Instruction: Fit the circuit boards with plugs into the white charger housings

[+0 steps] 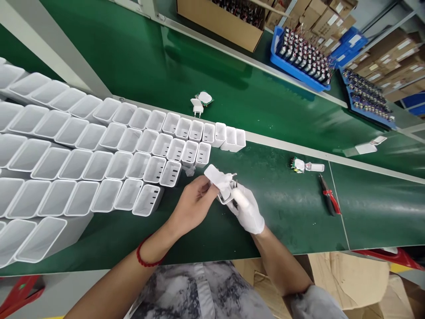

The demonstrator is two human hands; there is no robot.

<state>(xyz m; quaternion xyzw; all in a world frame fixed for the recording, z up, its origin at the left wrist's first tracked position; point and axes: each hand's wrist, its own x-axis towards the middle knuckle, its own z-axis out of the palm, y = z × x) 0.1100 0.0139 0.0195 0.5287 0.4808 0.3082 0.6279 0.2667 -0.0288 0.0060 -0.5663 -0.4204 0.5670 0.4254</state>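
Observation:
My bare left hand (pixel 191 204) pinches a flat white cover with plug pins (pixel 215 176), tilted above an open white plastic case. My right hand (pixel 250 212), in a white glove, is closed around that white case (pixel 226 200); what sits inside it is mostly hidden by the cover and fingers. Both parts meet just in front of me over the green bench. To the left of my hands stand rows of open white cases (pixel 142 201), some with dark slots in their inner walls.
Beyond my hands lie a plug cover (pixel 197 105) and a small circuit board (pixel 205 98). On the right are another board assembly (pixel 299 165) and red-handled pliers (pixel 330 199). Blue trays of parts (pixel 300 60) and a cardboard box (pixel 219 24) stand on the ledge behind.

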